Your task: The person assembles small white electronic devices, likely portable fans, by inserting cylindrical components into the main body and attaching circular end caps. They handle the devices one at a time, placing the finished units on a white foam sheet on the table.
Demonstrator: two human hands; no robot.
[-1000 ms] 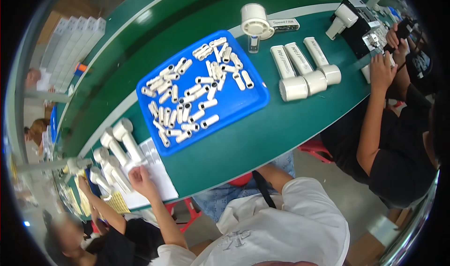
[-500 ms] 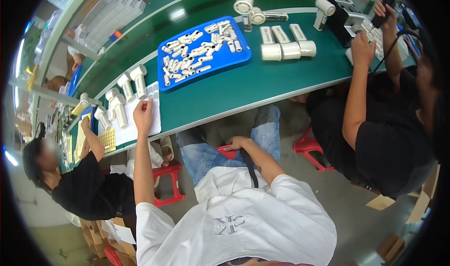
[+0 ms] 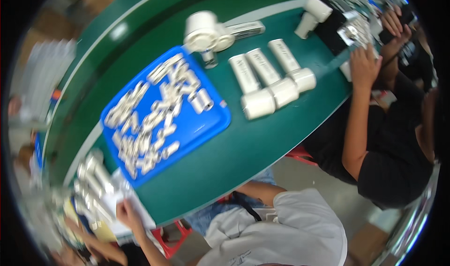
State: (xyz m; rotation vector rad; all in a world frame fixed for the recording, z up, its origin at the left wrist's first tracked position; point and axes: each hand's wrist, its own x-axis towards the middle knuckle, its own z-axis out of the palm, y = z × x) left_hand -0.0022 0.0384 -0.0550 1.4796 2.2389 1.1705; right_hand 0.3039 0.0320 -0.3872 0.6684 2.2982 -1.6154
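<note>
A blue plastic tray [image 3: 206,130] of small white cylinders [image 3: 154,121] sits mid-frame on the green desk [image 3: 253,149]; three capped white tubes [image 3: 265,78] lie right (the wearer's fingers are out of sight).

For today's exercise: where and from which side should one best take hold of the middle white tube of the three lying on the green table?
Judging from the head view, grip the middle white tube across its wide cap end, coming from above. It lies flat, tight between its neighbours, leaving only its top free.

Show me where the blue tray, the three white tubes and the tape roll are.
blue tray [image 3: 206,132]: head view, bare floor near its right corner.
white tubes [image 3: 263,69]: head view, body of the middle tube.
tape roll [image 3: 200,29]: head view, its top face.
</note>
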